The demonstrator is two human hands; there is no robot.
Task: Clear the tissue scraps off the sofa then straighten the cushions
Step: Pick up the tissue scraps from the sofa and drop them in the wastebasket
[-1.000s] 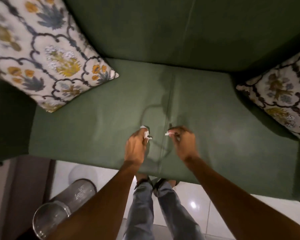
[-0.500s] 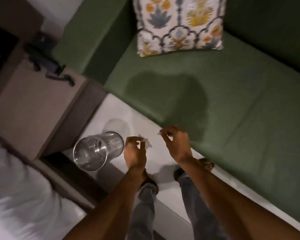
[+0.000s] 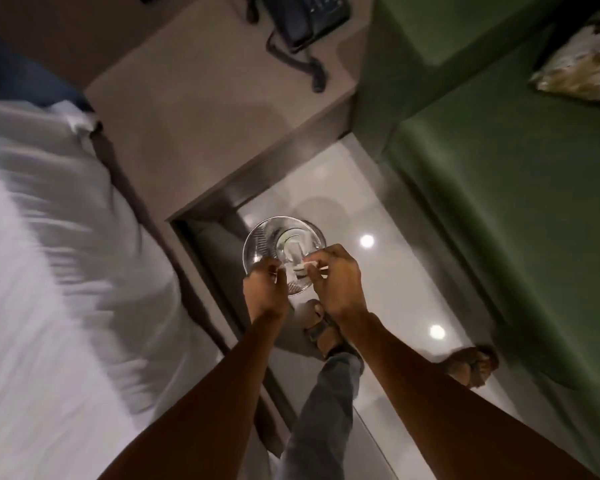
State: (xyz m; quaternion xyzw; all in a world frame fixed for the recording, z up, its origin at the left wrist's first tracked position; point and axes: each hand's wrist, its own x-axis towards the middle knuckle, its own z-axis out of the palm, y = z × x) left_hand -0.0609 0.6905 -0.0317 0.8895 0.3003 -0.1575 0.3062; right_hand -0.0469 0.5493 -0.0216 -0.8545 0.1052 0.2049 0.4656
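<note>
Both of my hands hover over the open mouth of a shiny metal bin point(image 3: 257, 242) that stands on the white floor. My left hand point(image 3: 264, 289) pinches a small white tissue scrap point(image 3: 278, 276) at its fingertips. My right hand point(image 3: 338, 278) pinches another white tissue scrap point(image 3: 310, 263) just above the bin's middle. More white scraps lie inside the bin at the bottom. The green sofa point(image 3: 520, 202) runs along the right side, and one patterned cushion point(image 3: 579, 69) shows, blurred, at the upper right corner.
A beige side table point(image 3: 194, 116) with a black telephone point(image 3: 305, 19) stands beyond the bin. A bed with white linen point(image 3: 49, 289) fills the left. My legs and sandalled feet point(image 3: 326, 337) stand on the glossy floor between bed and sofa.
I have turned from the sofa seat to the left. Both hands, each with its scrap, moved from above the seat to above the bin's mouth.
</note>
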